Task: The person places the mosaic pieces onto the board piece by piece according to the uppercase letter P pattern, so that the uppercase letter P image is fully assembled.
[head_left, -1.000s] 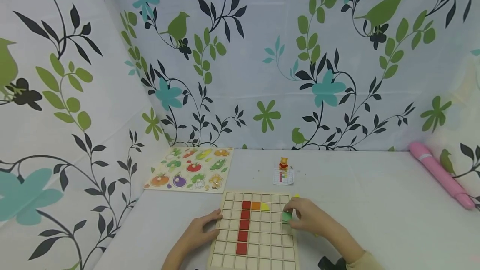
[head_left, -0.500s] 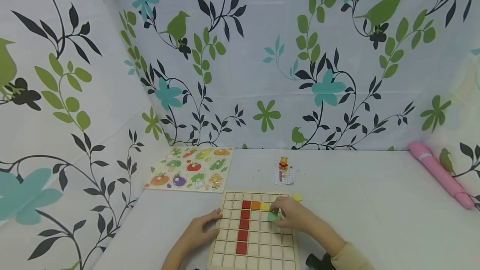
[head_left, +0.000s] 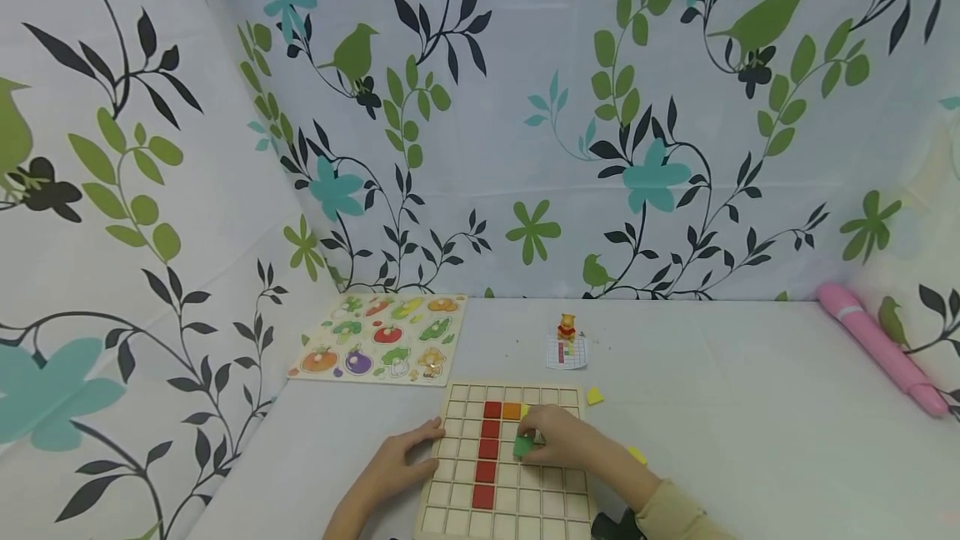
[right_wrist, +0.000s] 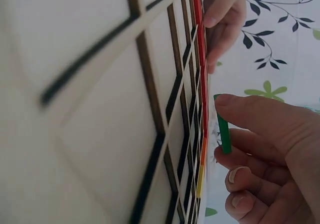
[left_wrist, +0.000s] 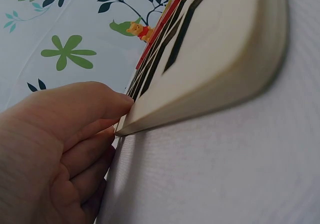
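A square wooden grid board (head_left: 506,528) lies on the table. Red tiles (head_left: 486,472) fill a column of its cells, and an orange tile (head_left: 512,412) with a yellow one (head_left: 525,412) continues rightward from the top one. At the board's left edge is my left hand (head_left: 393,461); in the left wrist view its thumb (left_wrist: 107,103) lies on the rim, with the fingers against the side. My right hand (head_left: 566,437) pinches a green square tile (right_wrist: 223,126) between thumb and finger, above the cells just below the yellow tile. That hand partly hides the yellow tile.
Loose yellow tiles (head_left: 595,396) lie right of the board, one beside my right forearm. Behind it stands a small bear figure (head_left: 567,327) on a grid card (head_left: 567,354). A vegetable puzzle board (head_left: 378,340) is at back left, a pink tube-shaped object (head_left: 881,348) at far right.
My right hand has moved left across the board with the green tile, from its right side to near the red column. The left hand has stayed at the board's edge.
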